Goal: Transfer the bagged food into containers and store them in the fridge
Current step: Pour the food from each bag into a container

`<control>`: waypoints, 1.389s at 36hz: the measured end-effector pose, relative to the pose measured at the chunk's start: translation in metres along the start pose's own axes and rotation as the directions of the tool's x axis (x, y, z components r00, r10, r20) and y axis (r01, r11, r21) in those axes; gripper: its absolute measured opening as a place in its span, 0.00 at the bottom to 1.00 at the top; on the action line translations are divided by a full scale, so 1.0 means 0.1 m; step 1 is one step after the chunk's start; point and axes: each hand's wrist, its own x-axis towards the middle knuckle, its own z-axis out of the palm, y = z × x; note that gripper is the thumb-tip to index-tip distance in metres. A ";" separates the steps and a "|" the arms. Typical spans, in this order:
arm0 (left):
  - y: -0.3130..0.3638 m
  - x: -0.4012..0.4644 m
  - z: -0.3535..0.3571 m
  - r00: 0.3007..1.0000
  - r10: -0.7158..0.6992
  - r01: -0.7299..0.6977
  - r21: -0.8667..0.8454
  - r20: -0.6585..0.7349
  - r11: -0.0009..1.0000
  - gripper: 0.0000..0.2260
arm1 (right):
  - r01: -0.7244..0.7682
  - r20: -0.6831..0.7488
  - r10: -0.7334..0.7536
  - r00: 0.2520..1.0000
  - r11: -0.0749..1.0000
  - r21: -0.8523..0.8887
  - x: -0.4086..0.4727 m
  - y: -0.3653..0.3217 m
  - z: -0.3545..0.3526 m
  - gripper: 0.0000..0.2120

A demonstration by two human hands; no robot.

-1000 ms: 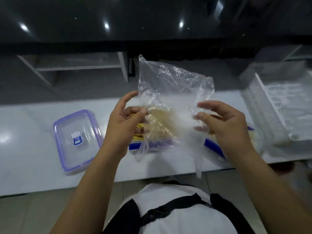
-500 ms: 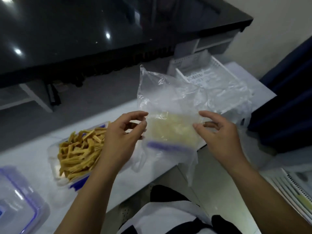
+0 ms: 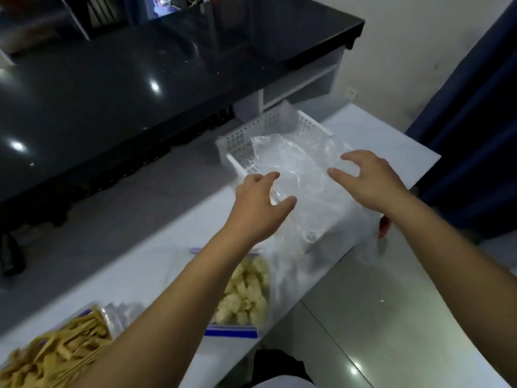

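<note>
Single head view, looking forward-down, close over white counter (image 3: 156, 264).

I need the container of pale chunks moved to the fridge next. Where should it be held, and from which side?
Probably by its two short blue-edged ends, hands coming in from above: the container of pale chunks lies flat and open-topped, so a level lift keeps the food in.

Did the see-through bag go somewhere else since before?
Yes. The clear bag was held up between both hands; now it lies on the white basket, with the left hand and right hand open above it.
</note>
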 end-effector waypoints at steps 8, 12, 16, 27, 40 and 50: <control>0.02 0.54 0.64 0.947 0.011 -0.218 0.621 0.320 0.753 0.31 | 0.268 0.240 -0.164 0.957 0.814 -0.516 0.45 0.40 0.45 0.32; -0.09 0.65 0.81 0.893 -0.117 -0.265 0.718 0.434 0.644 0.34 | 0.295 0.387 -0.045 0.921 0.729 -0.618 0.55 0.62 0.61 0.33; -0.09 0.71 0.84 0.882 -0.143 -0.280 0.744 0.449 0.607 0.36 | 0.325 0.454 -0.012 0.891 0.715 -0.619 0.64 0.65 0.57 0.35; -0.06 0.41 0.55 0.903 0.019 -0.265 0.522 0.429 0.811 0.29 | 0.228 0.407 0.023 0.913 0.800 -0.555 0.50 0.35 0.30 0.35; -1.16 -1.74 -0.60 0.923 -0.307 0.328 0.058 -0.231 0.943 0.32 | 0.666 0.444 -0.588 0.676 0.745 -0.028 -0.82 -1.17 0.92 0.40; -1.55 -3.03 -0.33 0.574 -0.631 0.607 -0.245 -0.523 0.756 0.32 | 0.785 0.727 -0.397 0.560 0.534 -0.313 -1.08 -1.05 1.97 0.59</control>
